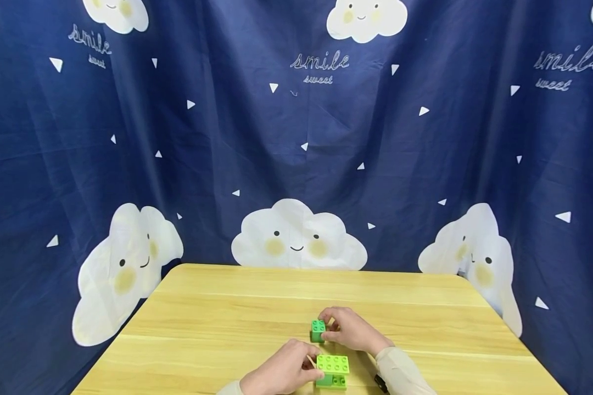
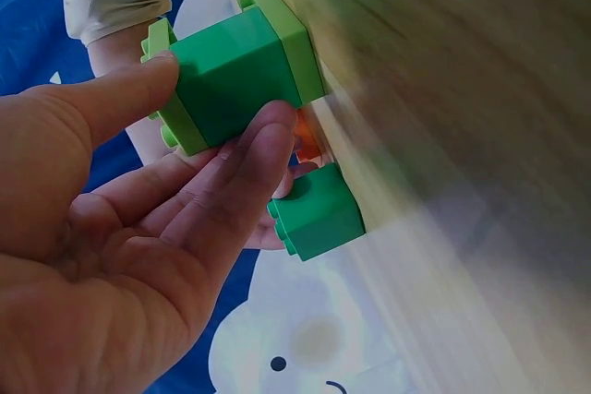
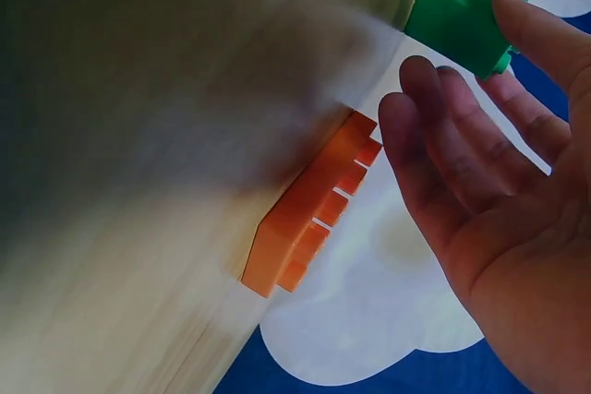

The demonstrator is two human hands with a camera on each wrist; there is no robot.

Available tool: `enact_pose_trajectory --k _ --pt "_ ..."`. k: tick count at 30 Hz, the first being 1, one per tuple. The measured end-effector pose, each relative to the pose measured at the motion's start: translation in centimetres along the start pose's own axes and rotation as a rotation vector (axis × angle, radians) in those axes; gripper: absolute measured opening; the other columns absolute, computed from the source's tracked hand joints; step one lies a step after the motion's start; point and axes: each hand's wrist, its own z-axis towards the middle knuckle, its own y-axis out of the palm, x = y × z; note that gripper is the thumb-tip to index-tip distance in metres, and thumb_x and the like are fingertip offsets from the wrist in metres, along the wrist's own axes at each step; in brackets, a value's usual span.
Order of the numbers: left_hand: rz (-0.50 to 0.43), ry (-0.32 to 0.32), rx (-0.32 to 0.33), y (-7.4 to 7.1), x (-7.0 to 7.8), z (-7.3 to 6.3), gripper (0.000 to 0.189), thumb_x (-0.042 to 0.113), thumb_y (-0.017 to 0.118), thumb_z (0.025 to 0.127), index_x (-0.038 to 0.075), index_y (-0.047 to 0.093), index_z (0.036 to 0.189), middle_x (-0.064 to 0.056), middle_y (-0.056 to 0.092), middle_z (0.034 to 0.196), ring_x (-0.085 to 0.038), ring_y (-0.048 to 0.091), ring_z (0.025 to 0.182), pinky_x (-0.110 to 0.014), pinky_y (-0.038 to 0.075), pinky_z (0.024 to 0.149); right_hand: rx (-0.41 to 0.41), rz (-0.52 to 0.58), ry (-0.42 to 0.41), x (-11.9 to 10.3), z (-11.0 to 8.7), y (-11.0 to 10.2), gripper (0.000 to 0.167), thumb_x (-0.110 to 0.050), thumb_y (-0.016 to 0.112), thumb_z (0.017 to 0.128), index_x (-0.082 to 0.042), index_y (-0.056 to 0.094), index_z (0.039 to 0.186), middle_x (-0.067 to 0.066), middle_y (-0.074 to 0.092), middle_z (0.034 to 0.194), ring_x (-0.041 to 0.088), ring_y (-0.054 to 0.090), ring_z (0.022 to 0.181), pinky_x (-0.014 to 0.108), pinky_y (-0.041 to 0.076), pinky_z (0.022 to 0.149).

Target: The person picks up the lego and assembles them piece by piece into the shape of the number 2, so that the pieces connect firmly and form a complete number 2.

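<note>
At the front of the table, my left hand (image 1: 287, 368) holds a small stack of toy building blocks (image 1: 333, 364). In the left wrist view this stack (image 2: 238, 71) is a green block between two lime studded pieces, with the thumb on one side and fingertips on the other. Farther back, my right hand (image 1: 352, 329) pinches a small green block (image 1: 318, 330) with thumb and index finger. The right wrist view has the thumb over this green block (image 3: 457, 11), the other fingers extended below. An orange block (image 3: 314, 200) lies on the table beside those fingers, hidden in the head view.
The light wooden table (image 1: 217, 312) has its back edge against a dark blue curtain (image 1: 257, 131) printed with clouds and triangles. The right forearm wears a pale sleeve (image 1: 400, 373) with a black strap at the wrist.
</note>
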Motion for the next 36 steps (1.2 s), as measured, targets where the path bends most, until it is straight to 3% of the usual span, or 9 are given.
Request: enact_pose_trajectory --k 7,17,25,36 --pt "0.001 0.001 -0.001 0.0 0.0 0.0 0.014 0.017 0.075 0.094 0.013 0.077 0.108 0.011 0.075 0.096 0.006 0.066 0.078 -0.013 0.053 0.069 0.003 0.004 0.001 0.1 -0.1 0.1 0.021 -0.018 0.076 0.094 -0.014 0.068 0.113 -0.005 0.069 0.100 0.004 0.065 0.082 0.023 0.054 0.073" --pt "-0.026 -0.035 -0.018 -0.1 0.1 -0.1 0.014 0.017 0.076 0.094 0.014 0.077 0.107 0.012 0.075 0.094 0.005 0.066 0.078 -0.015 0.054 0.070 -0.007 0.013 0.032 -0.2 -0.4 -0.2 0.026 -0.019 0.075 0.095 -0.013 0.068 0.119 -0.001 0.071 0.109 0.006 0.065 0.084 0.024 0.055 0.072" --pt "0.004 0.004 -0.005 -0.1 0.1 0.0 0.014 0.016 0.075 0.095 0.013 0.077 0.108 0.012 0.074 0.095 0.006 0.066 0.077 -0.013 0.054 0.068 0.016 -0.007 0.009 -0.6 -1.0 -0.7 0.028 -0.020 0.073 0.096 -0.012 0.068 0.123 0.001 0.071 0.111 0.008 0.066 0.085 0.026 0.055 0.074" --pt "-0.060 -0.034 -0.012 -0.1 0.3 -0.2 0.019 0.015 0.075 0.094 0.010 0.076 0.112 0.009 0.075 0.098 0.004 0.066 0.078 -0.014 0.055 0.070 0.044 -0.002 0.015 -0.8 -2.1 -1.0 0.030 -0.023 0.072 0.097 -0.013 0.068 0.125 -0.002 0.070 0.110 0.006 0.065 0.085 0.026 0.055 0.073"
